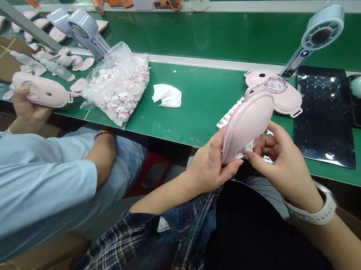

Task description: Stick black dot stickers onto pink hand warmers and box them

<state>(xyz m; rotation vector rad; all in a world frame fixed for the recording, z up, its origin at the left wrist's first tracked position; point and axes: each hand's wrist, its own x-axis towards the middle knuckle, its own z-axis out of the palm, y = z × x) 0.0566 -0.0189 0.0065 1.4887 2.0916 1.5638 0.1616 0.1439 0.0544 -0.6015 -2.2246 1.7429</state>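
pink shell (250, 121) in left hand (210, 162), right hand (282, 162) at edge

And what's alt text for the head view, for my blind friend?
A left hand holds a pink case and the right hand touches a small white figure at its edge, before a green workbench. At left, a co-worker's hand holds a similar case near a bag of figures.

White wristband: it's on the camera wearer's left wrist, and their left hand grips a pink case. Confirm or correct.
Wrong wrist: the head view shows the white wristband on the right wrist. The left hand does grip a pink case.
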